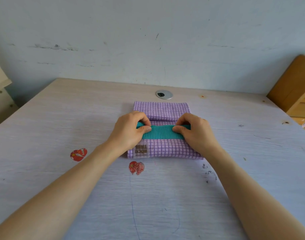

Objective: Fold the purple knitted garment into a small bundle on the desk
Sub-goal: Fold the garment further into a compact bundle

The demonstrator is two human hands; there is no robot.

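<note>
Purple knitted garment on the desk: left hand and right hand pinch its teal band.

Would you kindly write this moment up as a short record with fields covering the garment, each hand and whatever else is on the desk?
garment: purple knitted garment, checked, already folded compact, flat on the desk
teal band: ribbed teal band across the middle
left hand: left hand pinching the band's left end
right hand: right hand pinching the band's right end
label: patch at the near left corner, text unreadable
stickers: two red heart stickers near the left forearm
desk fitting: round cable grommet behind the garment
</note>
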